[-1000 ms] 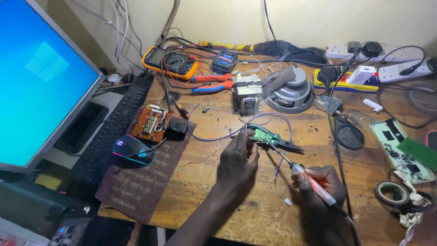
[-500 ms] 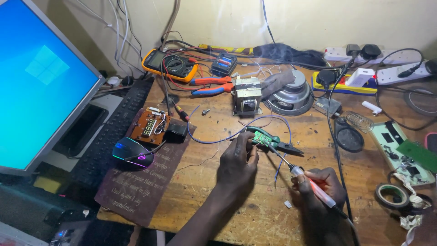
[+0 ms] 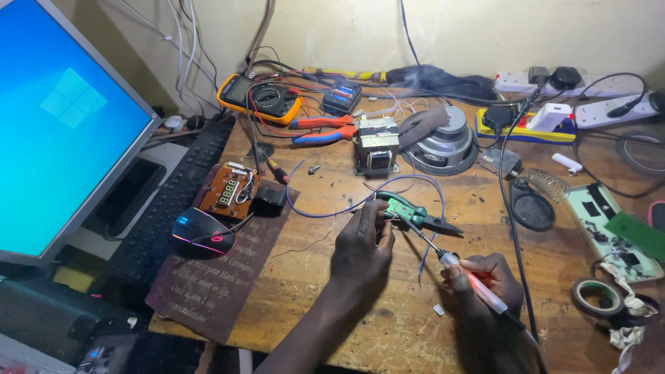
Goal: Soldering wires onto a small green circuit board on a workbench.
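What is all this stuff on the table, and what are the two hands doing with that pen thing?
The picture comes from a camera worn on a person's head, looking down at a wooden workbench. The right hand holds a soldering iron, a hot pen for joining wires, tip at a small green circuit board. The left hand steadies that board. Around them lie a yellow meter, red and blue pliers, a speaker, a mouse and a computer screen.

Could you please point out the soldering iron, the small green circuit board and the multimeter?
soldering iron [image 3: 478, 287], head view, on its pale handle.
small green circuit board [image 3: 397, 206], head view, on its middle.
multimeter [image 3: 261, 96], head view, on its dial face.
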